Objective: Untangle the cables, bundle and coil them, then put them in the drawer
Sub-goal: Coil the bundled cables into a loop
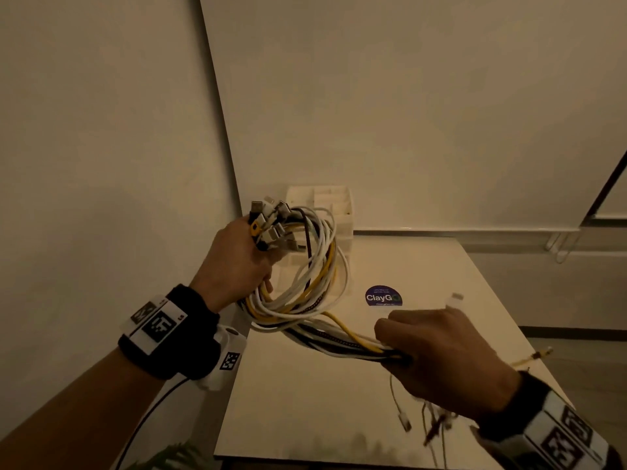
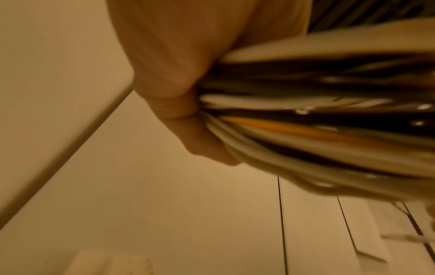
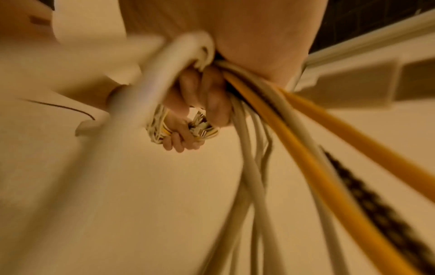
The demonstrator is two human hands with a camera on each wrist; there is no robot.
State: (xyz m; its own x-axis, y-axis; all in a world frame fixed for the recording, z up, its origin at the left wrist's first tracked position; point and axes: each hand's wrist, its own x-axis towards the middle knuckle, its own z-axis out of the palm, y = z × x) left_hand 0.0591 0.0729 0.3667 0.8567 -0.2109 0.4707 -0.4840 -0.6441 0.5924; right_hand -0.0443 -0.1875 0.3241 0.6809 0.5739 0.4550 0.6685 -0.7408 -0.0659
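Head view: you are mid-coil. Your left hand is clenched round the cable bundle, gripping the finished loops with the metal plugs fanned out above the fist. Your right hand, near and to the right, is clamped on the straight run of the same cables, with the loose tails dangling below it over the white table. I judge untangling done and coiling partly done. The next move calls for carrying the straight run round to the left hand as another loop, without losing the plugs. The cables are smooth white and yellow sheathing, plus one dark braided cord. The white drawer organiser stands at the table's far edge, well apart from the bundle.
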